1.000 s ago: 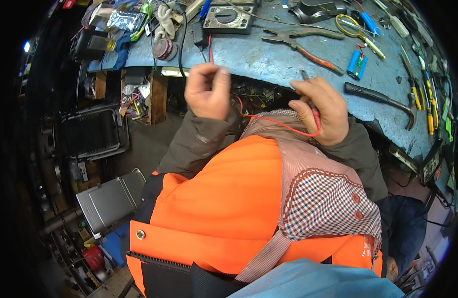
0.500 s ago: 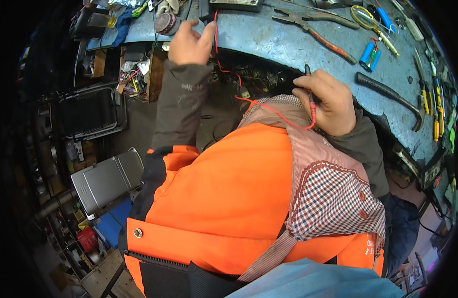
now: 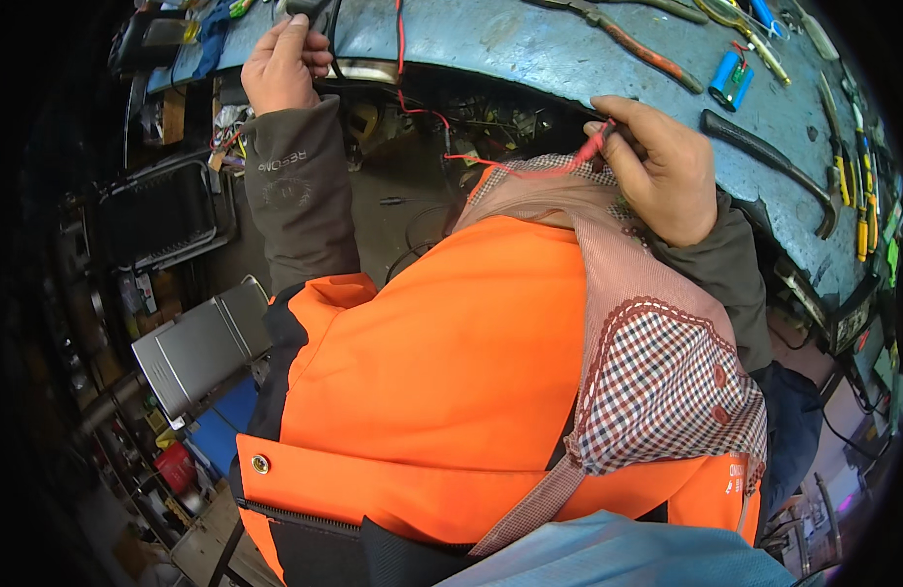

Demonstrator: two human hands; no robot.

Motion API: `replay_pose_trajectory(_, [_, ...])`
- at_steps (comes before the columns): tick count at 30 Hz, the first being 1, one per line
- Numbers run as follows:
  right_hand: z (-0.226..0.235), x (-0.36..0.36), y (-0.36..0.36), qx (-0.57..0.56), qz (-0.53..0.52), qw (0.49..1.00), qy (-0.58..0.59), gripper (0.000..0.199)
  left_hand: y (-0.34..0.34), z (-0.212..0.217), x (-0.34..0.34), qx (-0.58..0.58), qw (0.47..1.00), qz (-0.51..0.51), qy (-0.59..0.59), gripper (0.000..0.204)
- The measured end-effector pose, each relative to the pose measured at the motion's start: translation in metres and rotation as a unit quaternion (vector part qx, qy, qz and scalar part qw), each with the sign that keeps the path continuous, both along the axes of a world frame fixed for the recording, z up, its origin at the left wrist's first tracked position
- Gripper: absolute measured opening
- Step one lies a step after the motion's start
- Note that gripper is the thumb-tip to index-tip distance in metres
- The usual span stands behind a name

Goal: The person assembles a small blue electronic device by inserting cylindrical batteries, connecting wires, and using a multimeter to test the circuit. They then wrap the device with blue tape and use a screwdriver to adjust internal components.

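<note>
My right hand (image 3: 667, 171), at the bench's front edge, grips a test probe (image 3: 590, 149) with a red sleeve between thumb and fingers. From it a thin red lead (image 3: 402, 73) loops over my apron and up onto the bench, leaving the picture at the top. Over the far left part of the bench, my left hand (image 3: 285, 67) has thumb and fingers pinched on a dark piece at the top edge, cut off by the frame. A black cord (image 3: 334, 44) hangs close beside those fingers; whether it joins that piece, I cannot tell.
On the blue bench (image 3: 481, 39) lie pliers (image 3: 632, 44), a claw hammer (image 3: 769, 157), a blue battery pack (image 3: 731, 80) and several yellow-black screwdrivers (image 3: 862, 205). A silver case (image 3: 202, 347) stands at lower left. Cluttered shelving lines the left side.
My left hand has moved left and now pinches a dark piece. My right hand has turned the probe so its red sleeve points down-left. The view has shifted slightly.
</note>
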State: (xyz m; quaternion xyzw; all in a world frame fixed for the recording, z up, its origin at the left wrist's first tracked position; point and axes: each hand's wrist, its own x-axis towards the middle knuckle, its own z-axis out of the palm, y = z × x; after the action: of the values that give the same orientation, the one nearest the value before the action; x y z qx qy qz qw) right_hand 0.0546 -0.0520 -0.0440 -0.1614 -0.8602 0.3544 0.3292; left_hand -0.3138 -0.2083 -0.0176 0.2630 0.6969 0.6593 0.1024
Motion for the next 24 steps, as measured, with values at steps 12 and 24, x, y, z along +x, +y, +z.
replay_pose_trajectory(12, [0.042,-0.073,0.031,-0.417,0.019,0.908,-0.03,0.019,0.037,-0.025,-0.002,0.006,1.0,0.002,0.011,0.024])
replay_pose_trajectory(24, [0.055,-0.035,0.023,-0.135,-0.058,0.951,0.271,0.019,0.02,-0.011,-0.019,0.03,0.997,-0.015,-0.064,0.034])
